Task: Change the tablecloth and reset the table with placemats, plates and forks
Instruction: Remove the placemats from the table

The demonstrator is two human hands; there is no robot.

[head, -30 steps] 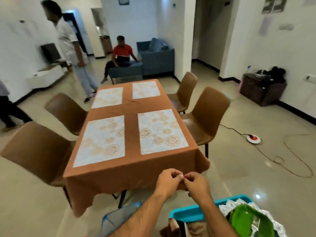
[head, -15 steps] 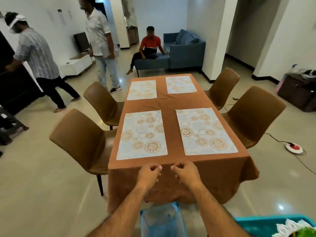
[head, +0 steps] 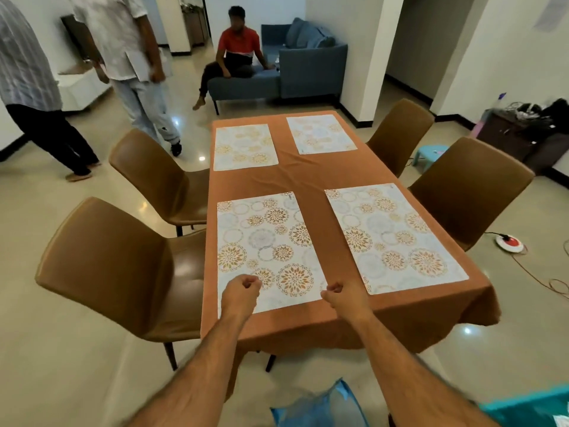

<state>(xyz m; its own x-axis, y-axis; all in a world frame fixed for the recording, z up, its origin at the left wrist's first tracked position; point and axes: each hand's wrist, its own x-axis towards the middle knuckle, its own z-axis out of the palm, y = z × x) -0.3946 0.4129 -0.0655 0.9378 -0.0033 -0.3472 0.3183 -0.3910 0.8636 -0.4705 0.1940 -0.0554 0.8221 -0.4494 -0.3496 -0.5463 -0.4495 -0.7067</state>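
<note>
An orange-brown tablecloth point(head: 311, 180) covers the dining table and hangs over its near edge. Patterned white placemats lie on it: a near-left one point(head: 264, 241), a near-right one point(head: 391, 235), and two at the far end point(head: 244, 147) point(head: 320, 134). My left hand point(head: 241, 291) hovers with curled fingers over the near part of the near-left placemat. My right hand point(head: 341, 295) is curled too, at that placemat's near right corner. I see nothing held in either hand. No plates or forks are on the table.
Brown chairs stand at the left point(head: 117, 266) point(head: 154, 171) and right point(head: 468, 186) point(head: 400, 131). A blue bag point(head: 320, 408) and a teal basket point(head: 529, 405) sit by my feet. Two people walk at the far left point(head: 129, 57); one sits on the sofa point(head: 240, 53). A cable with a socket point(head: 509, 243) lies right.
My view has swung to face the table's end. Both hands left the hanging cloth edge, rose over the tabletop and moved apart above the near-left placemat.
</note>
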